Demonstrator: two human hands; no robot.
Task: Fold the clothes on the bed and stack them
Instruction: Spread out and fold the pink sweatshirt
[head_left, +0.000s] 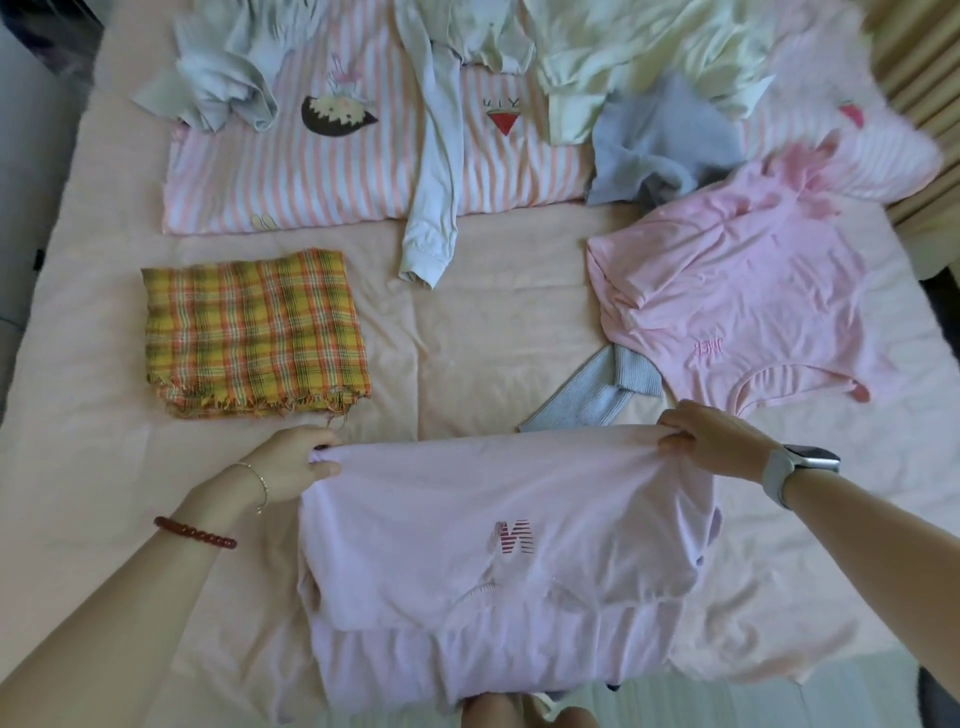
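On the left part of the bed (93, 467) lies a folded plaid cloth (254, 332), flat and square, its fringe toward the person. Just below it, the left hand (296, 462) pinches one far corner of the lilac shirt (493, 545); its fingers are curled round a small bunch of cloth. The shirt lies in the near middle of the bed, with a red letter M in its middle, and its near edge hangs over the side of the bed. The right hand (717, 441) pinches the other far corner in the same way, so the far edge is pulled straight between both hands. Farther right, a pink shirt (743, 312) lies unfolded over a grey garment (597, 395). At the far side more clothes wait in a heap on a striped sheet (332, 171).

The lilac shirt looks thin, light and very soft, so it will sag and wrinkle when lifted. I think it is best held at corners or along a fold line, with both hands, and smoothed after each fold.
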